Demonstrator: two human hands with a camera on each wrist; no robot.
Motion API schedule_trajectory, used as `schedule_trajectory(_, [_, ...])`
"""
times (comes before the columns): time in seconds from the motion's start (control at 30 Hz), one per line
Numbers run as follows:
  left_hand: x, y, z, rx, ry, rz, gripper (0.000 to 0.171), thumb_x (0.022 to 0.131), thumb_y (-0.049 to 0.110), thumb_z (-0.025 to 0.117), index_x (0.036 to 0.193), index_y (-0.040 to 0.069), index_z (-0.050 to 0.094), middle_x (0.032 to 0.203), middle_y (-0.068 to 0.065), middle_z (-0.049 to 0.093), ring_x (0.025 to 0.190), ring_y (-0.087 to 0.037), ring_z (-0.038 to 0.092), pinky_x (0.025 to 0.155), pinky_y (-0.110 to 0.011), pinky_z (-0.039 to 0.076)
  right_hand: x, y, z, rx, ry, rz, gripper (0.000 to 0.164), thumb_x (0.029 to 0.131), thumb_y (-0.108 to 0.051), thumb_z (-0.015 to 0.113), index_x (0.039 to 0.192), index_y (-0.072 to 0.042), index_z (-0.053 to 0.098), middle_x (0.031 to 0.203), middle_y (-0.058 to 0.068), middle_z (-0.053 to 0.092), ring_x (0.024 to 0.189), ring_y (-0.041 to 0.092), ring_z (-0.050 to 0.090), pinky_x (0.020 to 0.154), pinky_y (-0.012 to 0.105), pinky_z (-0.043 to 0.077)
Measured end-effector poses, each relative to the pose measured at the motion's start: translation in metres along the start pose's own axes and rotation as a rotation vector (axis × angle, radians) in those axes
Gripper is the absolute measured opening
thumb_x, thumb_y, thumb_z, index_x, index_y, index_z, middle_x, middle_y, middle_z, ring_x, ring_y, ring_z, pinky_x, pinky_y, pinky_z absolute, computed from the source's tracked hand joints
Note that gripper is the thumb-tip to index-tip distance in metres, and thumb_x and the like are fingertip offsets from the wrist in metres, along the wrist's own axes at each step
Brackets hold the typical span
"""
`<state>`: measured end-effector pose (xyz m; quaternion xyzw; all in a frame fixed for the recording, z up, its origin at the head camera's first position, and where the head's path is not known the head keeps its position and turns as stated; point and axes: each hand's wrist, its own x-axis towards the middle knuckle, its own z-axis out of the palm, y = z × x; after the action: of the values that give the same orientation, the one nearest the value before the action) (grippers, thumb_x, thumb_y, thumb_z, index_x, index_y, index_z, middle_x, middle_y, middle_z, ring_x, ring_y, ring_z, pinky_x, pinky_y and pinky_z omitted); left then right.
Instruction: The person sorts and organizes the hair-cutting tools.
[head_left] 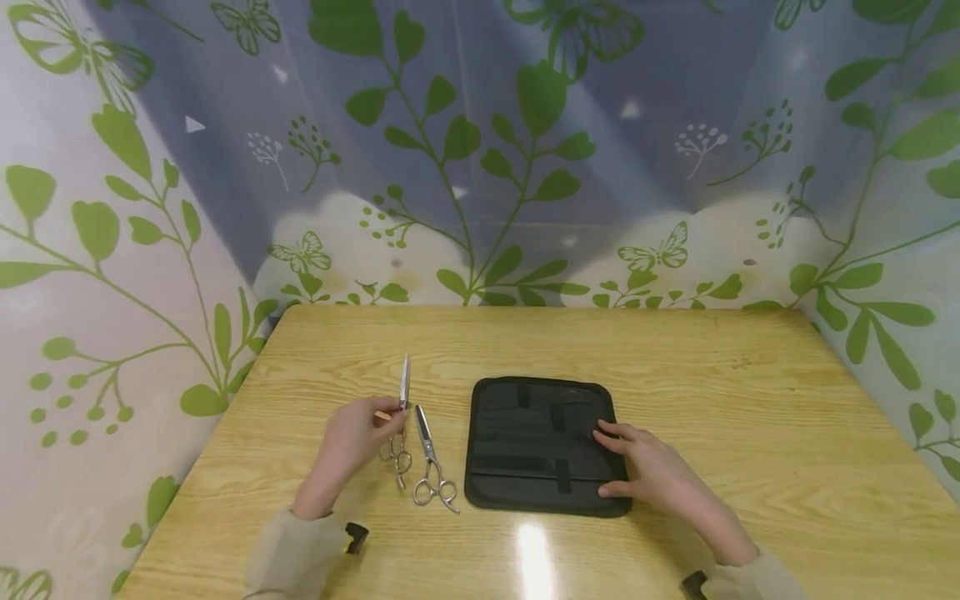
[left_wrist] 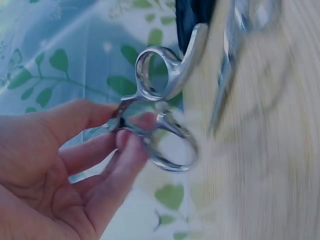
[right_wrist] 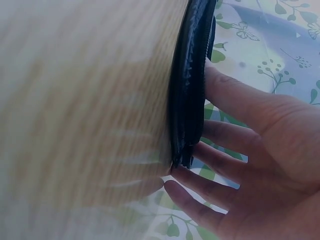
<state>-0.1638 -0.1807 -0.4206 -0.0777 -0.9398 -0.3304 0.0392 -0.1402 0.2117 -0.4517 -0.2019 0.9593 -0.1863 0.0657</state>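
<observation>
My left hand (head_left: 354, 435) pinches a pair of silver hairdressing scissors (head_left: 405, 385) around the pivot, blades toward the far side of the table. In the left wrist view the finger rings of these scissors (left_wrist: 156, 95) stick out past my fingertips. A second pair of scissors (head_left: 428, 452) lies on the table just to the right, its rings toward me. My right hand (head_left: 660, 471) rests on the right edge of a flat black zippered case (head_left: 517, 433), fingers spread and nearly straight. The case's side and zipper (right_wrist: 189, 95) show in the right wrist view.
The wooden table (head_left: 712, 358) carries the case and scissors. A cloth printed with green leaves and butterflies (head_left: 480, 167) hangs behind it and at both sides. Light glares on the tabletop near the front.
</observation>
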Motion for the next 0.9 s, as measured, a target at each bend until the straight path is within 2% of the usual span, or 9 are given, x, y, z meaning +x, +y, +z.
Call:
schedule_trajectory(0.13, [0.002, 0.013, 0.006, -0.209, -0.008, 0.026, 0.019, 0.088, 0.026, 0.062, 0.092, 0.009, 0.068, 0.083, -0.009, 0.071, 0.070, -0.015, 0.066, 0.057, -0.034, 0.056, -0.001, -0.001, 0.000, 0.010, -0.001, -0.012, 0.082, 0.069, -0.046, 0.073, 0.134, -0.004, 0.047, 0.143, 0.019, 0.040, 0.123, 0.043, 0.038, 0.095, 0.062, 0.038])
schedule_trajectory(0.27, [0.005, 0.023, 0.013, -0.443, -0.020, 0.010, 0.024, 0.087, 0.028, 0.062, 0.094, 0.006, 0.067, 0.090, -0.013, 0.069, 0.076, -0.020, 0.067, 0.065, -0.034, 0.058, -0.001, -0.002, 0.000, 0.045, 0.014, -0.013, 0.077, 0.075, -0.051, 0.066, 0.134, -0.005, 0.048, 0.143, 0.018, 0.041, 0.123, 0.042, 0.038, 0.095, 0.062, 0.039])
schedule_trajectory(0.37, [0.007, 0.031, 0.017, -0.589, -0.029, -0.017, 0.026, 0.086, 0.026, 0.063, 0.097, 0.003, 0.066, 0.095, -0.016, 0.067, 0.081, -0.022, 0.066, 0.069, -0.033, 0.058, -0.001, -0.005, 0.001, 0.069, 0.082, -0.017, 0.069, 0.080, -0.053, 0.060, 0.132, -0.007, 0.052, 0.141, 0.018, 0.044, 0.123, 0.041, 0.039, 0.095, 0.062, 0.038])
schedule_trajectory(0.47, [0.008, 0.039, 0.023, -0.699, -0.044, -0.031, 0.028, 0.086, 0.024, 0.064, 0.100, 0.000, 0.064, 0.097, -0.020, 0.066, 0.085, -0.025, 0.065, 0.074, -0.035, 0.057, 0.001, -0.014, 0.001, 0.119, 0.197, -0.030, 0.060, 0.085, -0.050, 0.057, 0.130, -0.011, 0.054, 0.137, 0.017, 0.049, 0.121, 0.039, 0.042, 0.093, 0.060, 0.042])
schedule_trajectory(0.53, [0.008, 0.045, 0.027, -0.765, -0.042, -0.041, 0.030, 0.086, 0.022, 0.064, 0.101, -0.003, 0.063, 0.098, -0.023, 0.065, 0.086, -0.027, 0.065, 0.074, -0.036, 0.057, 0.003, -0.023, 0.001, 0.226, 0.262, -0.053, 0.055, 0.087, -0.044, 0.057, 0.131, -0.012, 0.053, 0.134, 0.016, 0.052, 0.119, 0.035, 0.047, 0.090, 0.055, 0.046])
schedule_trajectory(0.6, [0.007, 0.052, 0.031, -0.830, -0.028, -0.055, 0.032, 0.086, 0.020, 0.064, 0.103, -0.007, 0.061, 0.097, -0.026, 0.063, 0.086, -0.029, 0.065, 0.075, -0.036, 0.056, 0.005, -0.033, 0.002, 0.358, 0.283, -0.078, 0.051, 0.089, -0.040, 0.056, 0.134, -0.015, 0.050, 0.131, 0.012, 0.055, 0.115, 0.028, 0.051, 0.087, 0.049, 0.050])
schedule_trajectory(0.67, [0.007, 0.058, 0.036, -0.903, -0.005, -0.069, 0.031, 0.086, 0.018, 0.064, 0.103, -0.009, 0.061, 0.096, -0.026, 0.062, 0.086, -0.031, 0.065, 0.074, -0.034, 0.057, 0.007, -0.044, 0.004, 0.519, 0.274, -0.102, 0.050, 0.091, -0.035, 0.056, 0.136, -0.018, 0.046, 0.128, 0.010, 0.057, 0.111, 0.021, 0.055, 0.085, 0.041, 0.053])
schedule_trajectory(0.77, [0.007, 0.064, 0.045, -0.994, 0.030, -0.075, 0.032, 0.086, 0.016, 0.064, 0.104, -0.010, 0.059, 0.095, -0.024, 0.060, 0.087, -0.032, 0.064, 0.074, -0.032, 0.056, 0.013, -0.056, 0.011, 0.736, 0.241, -0.126, 0.049, 0.092, -0.029, 0.055, 0.138, -0.020, 0.042, 0.126, 0.012, 0.058, 0.108, 0.018, 0.057, 0.085, 0.035, 0.053])
schedule_trajectory(0.9, [0.008, 0.069, 0.058, -1.043, 0.076, -0.066, 0.034, 0.088, 0.017, 0.062, 0.106, -0.011, 0.057, 0.097, -0.021, 0.062, 0.088, -0.030, 0.065, 0.073, -0.029, 0.056, 0.023, -0.070, 0.022, 0.941, 0.212, -0.140, 0.052, 0.091, -0.022, 0.056, 0.140, -0.021, 0.037, 0.126, 0.021, 0.057, 0.105, 0.024, 0.059, 0.082, 0.031, 0.054])
